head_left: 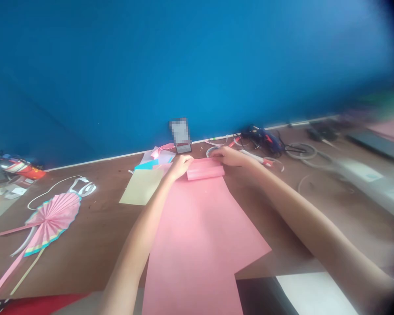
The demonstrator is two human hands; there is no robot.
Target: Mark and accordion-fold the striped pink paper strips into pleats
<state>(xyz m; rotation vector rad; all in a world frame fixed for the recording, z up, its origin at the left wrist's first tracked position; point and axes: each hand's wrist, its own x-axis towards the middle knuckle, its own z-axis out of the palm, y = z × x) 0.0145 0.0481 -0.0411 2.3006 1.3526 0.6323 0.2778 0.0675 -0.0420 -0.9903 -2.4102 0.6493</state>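
A blue wall [197, 65] fills the background, and against its foot stands a brown table [101, 236], the flat support for everything laid out. Down its middle runs a long pink sheet [200, 245], its near part stretching towards the person and its far end curled over into a loose roll — probably because both hands are working that edge. To the left lies a pleated fan [55, 218] with trailing strips, well apart from the sheet, perhaps to leave the middle free. A pale yellow sheet [141, 187] rests nearer, just beyond the left forearm. The left hand [181, 165] is at the roll's left end, fingertips drawn together and seemingly pinching the paper's edge, likely to steady it; the right hand [228, 156] bends its fingers down at the far right — whether they pinch or merely press, I cannot tell. A phone-like device [181, 133], partly blurred out, leans upright by the wall, and a white ring [212, 152] sits just beside the right fingertips.
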